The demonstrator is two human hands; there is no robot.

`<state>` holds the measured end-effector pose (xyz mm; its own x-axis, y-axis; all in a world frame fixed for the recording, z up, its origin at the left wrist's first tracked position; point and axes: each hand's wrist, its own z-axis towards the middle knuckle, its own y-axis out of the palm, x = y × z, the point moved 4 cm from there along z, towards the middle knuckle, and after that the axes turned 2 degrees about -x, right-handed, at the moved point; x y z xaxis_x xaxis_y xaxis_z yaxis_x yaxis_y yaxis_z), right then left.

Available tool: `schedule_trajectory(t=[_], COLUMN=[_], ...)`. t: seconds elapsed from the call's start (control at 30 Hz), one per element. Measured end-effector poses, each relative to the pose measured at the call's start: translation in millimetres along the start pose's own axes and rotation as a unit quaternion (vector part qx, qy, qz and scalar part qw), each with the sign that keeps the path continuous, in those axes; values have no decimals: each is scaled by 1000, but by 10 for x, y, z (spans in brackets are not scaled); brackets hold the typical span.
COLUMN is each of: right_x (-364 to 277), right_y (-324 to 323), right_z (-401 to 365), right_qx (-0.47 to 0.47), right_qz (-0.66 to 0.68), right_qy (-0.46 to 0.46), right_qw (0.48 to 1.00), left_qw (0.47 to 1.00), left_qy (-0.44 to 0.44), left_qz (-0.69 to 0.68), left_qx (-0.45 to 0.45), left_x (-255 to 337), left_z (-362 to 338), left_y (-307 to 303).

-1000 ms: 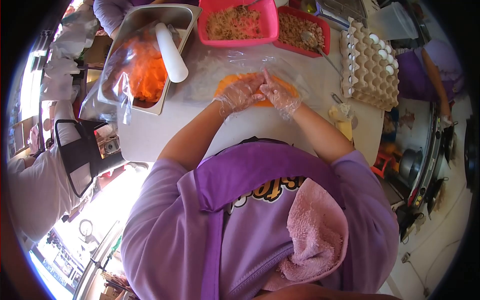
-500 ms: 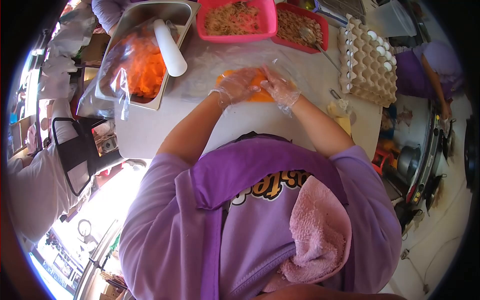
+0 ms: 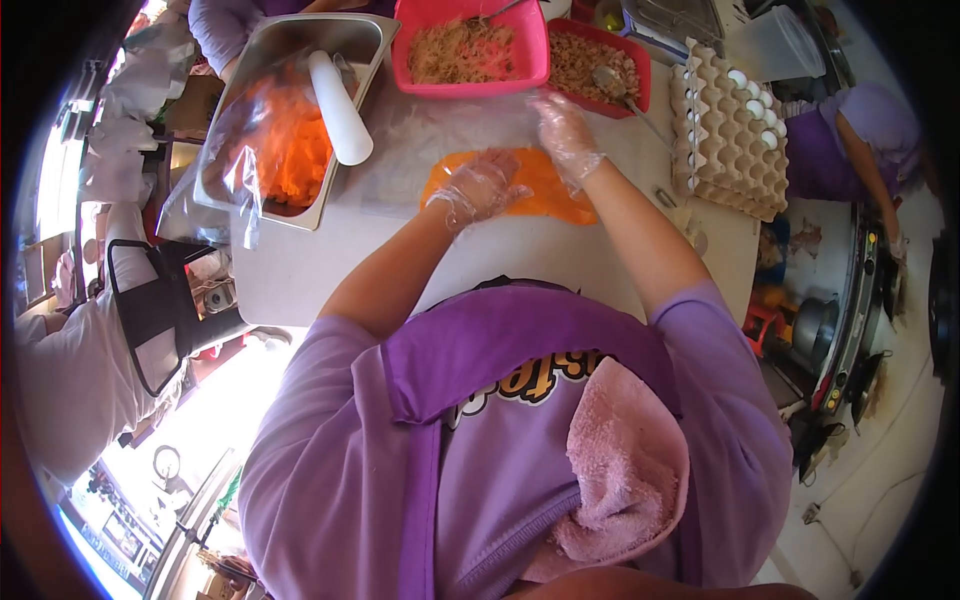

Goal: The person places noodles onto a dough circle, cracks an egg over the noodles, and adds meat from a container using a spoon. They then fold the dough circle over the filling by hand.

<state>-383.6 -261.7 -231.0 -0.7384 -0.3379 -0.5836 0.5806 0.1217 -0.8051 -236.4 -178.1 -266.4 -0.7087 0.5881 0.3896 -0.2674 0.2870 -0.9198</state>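
Two gloved hands at work. My left hand point(image 3: 478, 190) lay spread flat on the orange sheet point(image 3: 548, 198) on the table point(image 3: 330, 250). My right hand point(image 3: 565, 125) hovered just beyond the sheet, loosely open and holding nothing, near the pink tub point(image 3: 470, 45). Note: pin the sheet flat and press evenly.

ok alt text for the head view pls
A person's plastic-gloved left hand lies flat on an orange dough sheet on a grey table, while the right hand hovers by a pink tub of noodles. A metal tray with a white rolling pin sits to the left, an egg tray to the right.
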Motion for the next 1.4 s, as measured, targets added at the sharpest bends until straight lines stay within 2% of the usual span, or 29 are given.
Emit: schedule_trajectory(t=[0.03, 0.07, 0.1, 0.13, 0.2, 0.27, 0.33, 0.43, 0.5, 0.63, 0.7, 0.83, 0.93, 1.03, 1.1, 1.23, 1.3, 1.33, 1.4], right_x=[86, 178, 228, 232, 344, 415, 394, 372, 295, 386, 409, 431, 266, -157, -418, -625, -557, -539, -470], right_y=[163, 341, 440, 462, 555, 666, 702, 633, 552, 646, 651, 591, 337, -67, -318, -637, -598, -614, -579], right_z=[105, 221, 301, 341, 419, 484, 516, 404, 370, 350, 352, 361, 220, -22, -80, 251, 526, 553, 585], right_qx=[2, 12, 21, 22, -31, -32, -34, 11, 107, 124, 162, 126, 124, 151, 231, 267, 148, 150, 89], right_qz=[1, -54, -109, -107, -69, -80, -90, -76, -58, -39, -28, -8, 50, 113, 110, 183, 217, 216, 370], right_qy=[-2, 0, 1, -1, 69, 82, 97, 108, 4, 23, 8, 17, -40, -97, -135, -174, -96, -97, -24], right_qw=[1000, 998, 994, 994, 995, 993, 991, 991, 993, 991, 986, 992, 990, 977, 957, 930, 960, 960, 925], left_qw=[999, 999, 998, 993, 989, 983, 991, 993, 991, 990, 990, 988, 988, 990, 991, 987, 988, 989, 988], left_qy=[-19, -20, -45, -70, -90, -113, -69, -56, -68, -69, -74, -78, -80, -73, -76, -78, -75, -74, -79], left_qz=[-15, -11, -46, -81, -103, -125, -105, -96, -105, -108, -109, -114, -124, -111, -106, -132, -129, -126, -132], left_qx=[36, 37, -4, -46, -60, -71, -44, -27, -44, -56, -52, -69, -49, -40, -40, -45, -34, -25, -35], left_x=[19, 58, 93, 106, 91, 42, 16, -2, -8, -13, -15, -22, -28, -26, -32, -18, -8, -12, -30], left_z=[5, 12, 13, 7, 20, 22, 0, -19, -20, -10, -14, -2, -14, -40, -39, -29, -28, -29, -28], left_y=[11, -84, -215, -265, -280, -279, -199, -97, -99, -98, -89, -105, -110, -102, -79, -121, -138, -144, -136])
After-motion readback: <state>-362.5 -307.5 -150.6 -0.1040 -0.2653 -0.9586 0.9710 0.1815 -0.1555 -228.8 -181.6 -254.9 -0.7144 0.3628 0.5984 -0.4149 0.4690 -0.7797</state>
